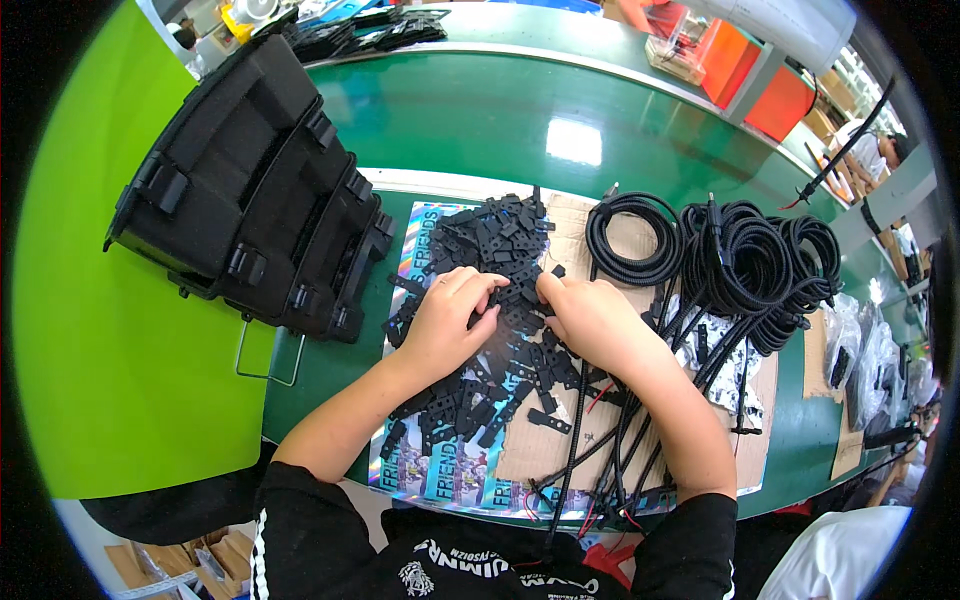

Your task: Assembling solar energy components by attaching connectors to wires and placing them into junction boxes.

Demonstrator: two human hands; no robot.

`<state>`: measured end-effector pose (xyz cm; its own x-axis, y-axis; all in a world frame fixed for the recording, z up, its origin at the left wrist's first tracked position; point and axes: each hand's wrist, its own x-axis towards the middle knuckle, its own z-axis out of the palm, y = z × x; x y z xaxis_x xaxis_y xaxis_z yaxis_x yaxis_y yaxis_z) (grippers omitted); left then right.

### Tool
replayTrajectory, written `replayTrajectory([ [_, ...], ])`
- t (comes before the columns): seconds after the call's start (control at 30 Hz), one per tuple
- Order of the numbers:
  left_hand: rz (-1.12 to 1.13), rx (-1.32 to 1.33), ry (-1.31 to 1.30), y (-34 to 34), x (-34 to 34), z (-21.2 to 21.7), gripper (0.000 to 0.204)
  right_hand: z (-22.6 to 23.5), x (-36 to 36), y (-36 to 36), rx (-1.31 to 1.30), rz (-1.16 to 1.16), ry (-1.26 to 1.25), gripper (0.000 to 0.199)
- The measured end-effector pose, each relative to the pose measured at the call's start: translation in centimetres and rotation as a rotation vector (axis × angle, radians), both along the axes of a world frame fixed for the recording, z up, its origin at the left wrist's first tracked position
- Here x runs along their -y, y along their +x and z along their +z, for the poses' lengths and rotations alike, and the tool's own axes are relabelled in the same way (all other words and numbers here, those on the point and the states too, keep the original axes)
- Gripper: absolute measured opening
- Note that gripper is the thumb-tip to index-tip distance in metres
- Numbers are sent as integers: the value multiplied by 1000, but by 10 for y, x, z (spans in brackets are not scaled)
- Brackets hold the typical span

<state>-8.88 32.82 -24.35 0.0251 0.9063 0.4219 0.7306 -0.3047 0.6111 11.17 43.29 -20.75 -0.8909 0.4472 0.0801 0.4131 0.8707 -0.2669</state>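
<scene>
My left hand [450,320] and my right hand [585,315] meet over a heap of small flat black plastic clips [500,245] spread on a sheet of brown cardboard [575,235]. Both hands' fingertips pinch at clips in the middle of the heap; the exact piece held is hidden by the fingers. More clips [470,400] lie under my left forearm. Coils of black corrugated cable [635,240] lie just right of my right hand, and several cable ends run under my right forearm toward my body.
A large black moulded plastic housing [250,190] stands at the left on the green belt [520,120]. More cable coils [760,260] and clear bags [865,350] lie to the right. Orange bins [770,90] and another person [880,150] are at the far right.
</scene>
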Motion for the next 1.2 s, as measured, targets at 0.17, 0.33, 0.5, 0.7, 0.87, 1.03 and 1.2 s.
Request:
replayTrajectory([
  [0.17,-6,-20,1,1,1,2,34,1,1,0,14,-3,2,17],
  [0.33,-4,-21,25,2,1,3,35,3,1,0,26,-7,-14,19],
  [0.5,-3,-10,3,2,1,4,35,1,0,1,21,-5,-10,19],
  [0.7,-7,-34,-10,2,1,4,38,4,-1,1,33,-31,-74,21],
  [0.87,13,-27,-19,2,2,2,39,18,-5,11,92,-23,-215,29],
  [1.03,-8,-36,-4,1,2,3,37,31,-8,13,0,0,-229,26],
  [1.2,-21,-58,11,2,1,5,31,45,-20,22,-160,-32,-77,24],
])
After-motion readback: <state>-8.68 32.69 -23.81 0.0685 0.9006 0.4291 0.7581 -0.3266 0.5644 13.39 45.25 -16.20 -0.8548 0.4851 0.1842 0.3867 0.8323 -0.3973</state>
